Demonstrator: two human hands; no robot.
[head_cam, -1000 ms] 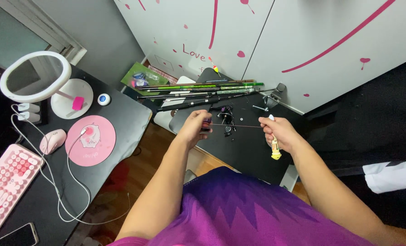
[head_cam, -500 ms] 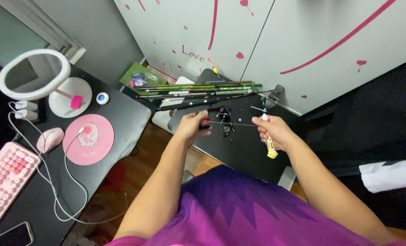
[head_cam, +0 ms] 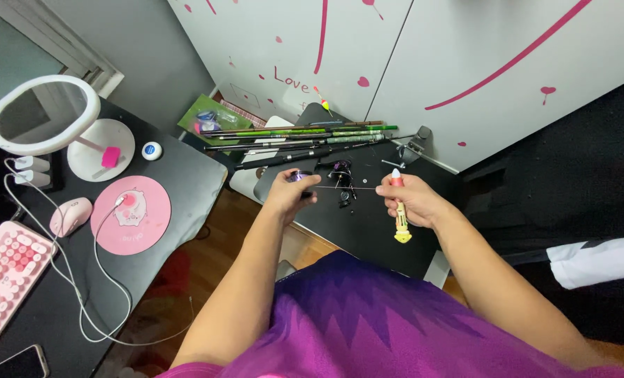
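My left hand (head_cam: 289, 194) pinches a small dark spool with a purple part (head_cam: 300, 177) over a small black table (head_cam: 368, 231). A thin line (head_cam: 347, 187) runs taut from the spool to my right hand (head_cam: 411, 199). That hand grips a yellow and orange fishing float (head_cam: 399, 210) held upright, with its white tip at the top. Several fishing rods (head_cam: 305, 138), green and black, lie across the far edge of the small table. A dark reel (head_cam: 340, 171) sits on the table between my hands.
A black desk (head_cam: 186, 182) stands at left with a round white ring mirror (head_cam: 43, 115), a pink mouse (head_cam: 69, 215) on a pink mat (head_cam: 131, 213), a pink keyboard (head_cam: 1, 269), white cables and a phone (head_cam: 15, 364). White cabinet doors with pink decals (head_cam: 424, 56) stand behind.
My hands have drawn slightly closer together and the line between them stays taut. The float has moved left with my right hand.
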